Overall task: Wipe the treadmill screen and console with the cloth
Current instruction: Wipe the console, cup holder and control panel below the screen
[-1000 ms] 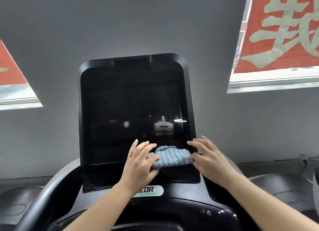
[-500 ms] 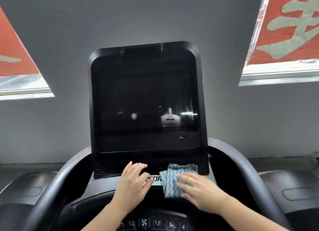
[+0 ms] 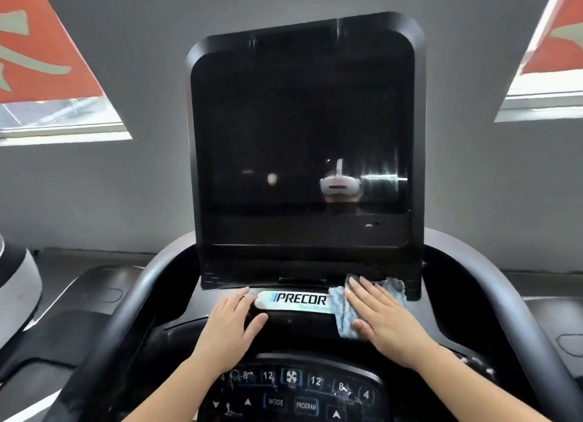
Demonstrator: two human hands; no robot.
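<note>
Two hands lie flat on the black console (image 3: 293, 327) below the screen (image 3: 299, 131). The right hand (image 3: 383, 319) has its fingers straight and together and presses the cloth (image 3: 342, 311) against the console surface, just right of the PRECOR badge (image 3: 296, 299). The cloth is blue and white, crumpled; only its left strip and a bunched corner above the fingertips show — the rest is hidden under the palm. Its upper edge reaches the lower right corner of the screen housing; whether it touches that housing cannot be told.

The left hand (image 3: 232, 325) rests on the console to the left of the badge, fingers straight and slightly spread, holding nothing. Its fingertips lie at the left end of the badge.

The screen is dark and switched off. Its glass reflects a white headset (image 3: 339, 185) and a few light streaks — other detail in the glass is too dim to make out.

The button panel (image 3: 293, 390) sits below the hands, cut off by the lower frame edge. Legible labels include MODE, PROGRAM, a fan icon and several numerals; the outer ones are blurred. Both forearms run out of the frame at the bottom. Curved black handrails (image 3: 126, 311) flank the console. Red banners (image 3: 41, 58) in the upper corners are cropped, their characters unreadable.
</note>
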